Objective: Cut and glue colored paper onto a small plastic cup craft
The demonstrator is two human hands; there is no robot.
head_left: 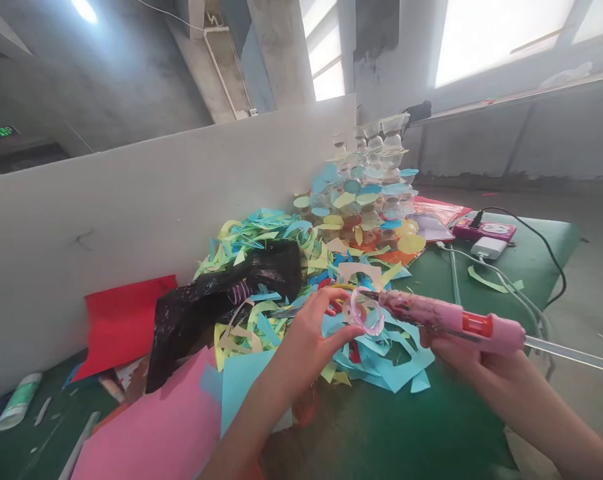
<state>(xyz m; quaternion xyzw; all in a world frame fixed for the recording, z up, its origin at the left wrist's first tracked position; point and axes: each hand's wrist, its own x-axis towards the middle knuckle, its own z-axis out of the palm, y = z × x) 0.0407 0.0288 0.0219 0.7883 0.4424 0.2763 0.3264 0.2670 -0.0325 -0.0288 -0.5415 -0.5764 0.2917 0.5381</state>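
Note:
Thumb and fingers of my left hand [308,333] pinch a small clear plastic cup [374,322], its pinkish round rim turned toward the right. My right hand [486,377] is wrapped round a pink hot glue gun [431,317] from below. A long translucent glue stick [576,353] sticks out of its back end. The gun's dark nozzle is at the cup's rim; whether it touches cannot be made out. Light blue paper scraps [398,357] lie on the table under both hands.
Stacked clear cups with coloured paper discs [376,173] stand at the back. A black plastic bag [191,313], red paper [121,327] and pink paper [156,420] lie left. A power strip [486,230], white plug [490,248] and cables occupy the green table's [546,233] right side, beside a white partition [146,200].

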